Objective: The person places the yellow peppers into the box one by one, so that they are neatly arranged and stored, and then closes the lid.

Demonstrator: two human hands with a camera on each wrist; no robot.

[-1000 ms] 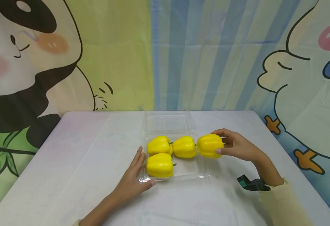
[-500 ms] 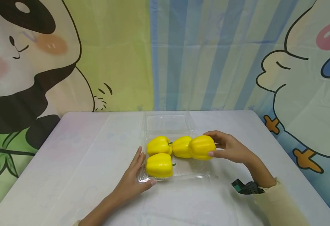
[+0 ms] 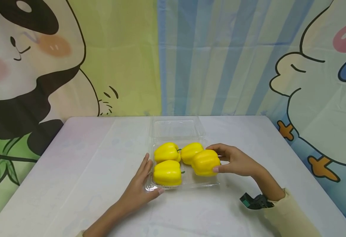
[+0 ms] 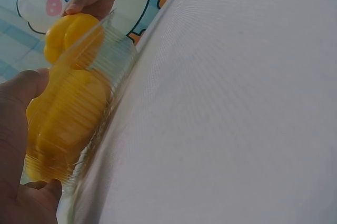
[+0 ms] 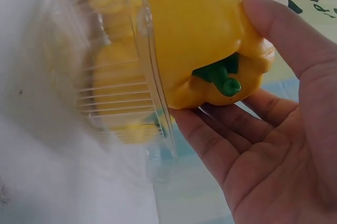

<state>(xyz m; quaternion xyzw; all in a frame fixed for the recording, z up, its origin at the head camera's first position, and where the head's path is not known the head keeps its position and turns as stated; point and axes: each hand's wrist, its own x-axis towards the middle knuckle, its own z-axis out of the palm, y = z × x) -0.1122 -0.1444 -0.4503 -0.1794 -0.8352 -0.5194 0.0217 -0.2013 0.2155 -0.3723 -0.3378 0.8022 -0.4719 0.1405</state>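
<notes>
My right hand (image 3: 235, 161) holds a yellow bell pepper (image 3: 205, 163) between thumb and fingers, over the right part of a clear plastic clamshell box (image 3: 196, 184). In the right wrist view its green stem (image 5: 226, 82) points toward my palm, and the pepper overlaps the box's rim. Three more yellow bell peppers lie inside: one at the back left (image 3: 166, 152), another at the front left (image 3: 167, 173), and a third at the back right (image 3: 190, 152), partly hidden behind the held one. My left hand (image 3: 140, 187) rests against the box's left side, fingers straight, thumb by the front corner.
The box's clear lid (image 3: 177, 129) lies folded back toward the far edge of the white table (image 3: 87, 164). A cartoon-printed curtain (image 3: 208, 59) hangs behind. A dark wrist device (image 3: 256, 201) sits at my right cuff.
My right hand has brought the held pepper leftward and toward me, from the box's right edge to over its right part. The left hand and other peppers stay put.
</notes>
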